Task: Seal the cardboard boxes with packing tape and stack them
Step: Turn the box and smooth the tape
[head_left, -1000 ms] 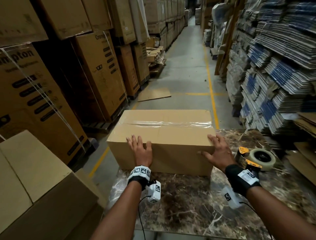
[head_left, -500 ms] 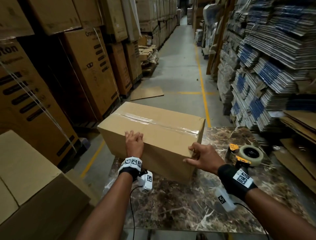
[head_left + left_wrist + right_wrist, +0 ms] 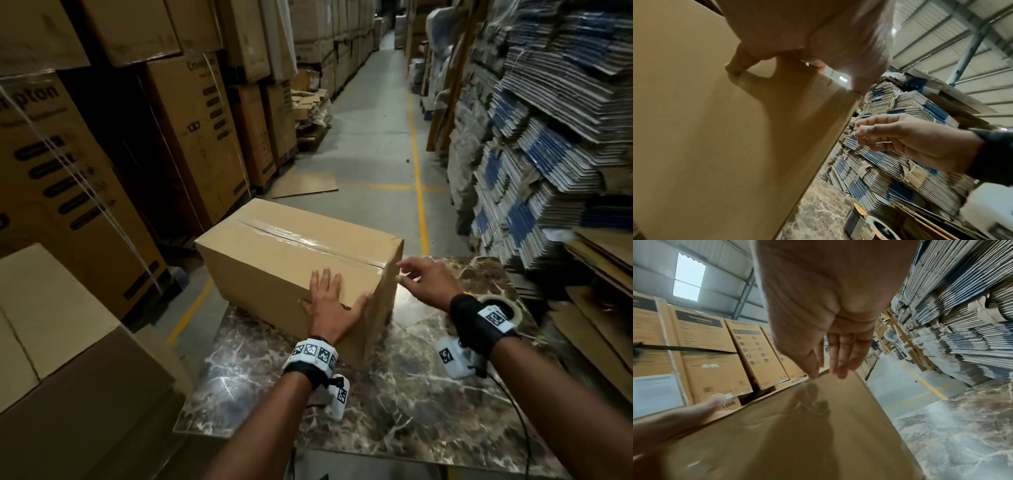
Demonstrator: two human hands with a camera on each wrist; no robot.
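Observation:
A plain brown cardboard box (image 3: 274, 260) sits at an angle on the marble table (image 3: 428, 394), clear tape running along its top seam and down the near end. My left hand (image 3: 327, 298) lies flat on the box's near top corner, thumb spread over the edge; the left wrist view shows it draped over the box (image 3: 715, 129). Just right of the taped end hovers my right hand (image 3: 416, 277), fingers straight, tips at the top edge; contact is unclear. The right wrist view shows the right hand (image 3: 838, 356) above the box (image 3: 797, 434). A tape dispenser (image 3: 513, 310) lies behind my right wrist.
Plain boxes (image 3: 51, 342) are stacked low to the left of the table, with tall printed cartons (image 3: 68, 188) behind. Bundles of flat cartons (image 3: 531, 154) fill the right side. An aisle with a yellow line (image 3: 416, 171) runs ahead, a loose cardboard sheet (image 3: 305, 185) on its floor.
The box has turned on the table, its right end swinging toward me. My left hand moved from the long face to the near corner. My right hand came off the end.

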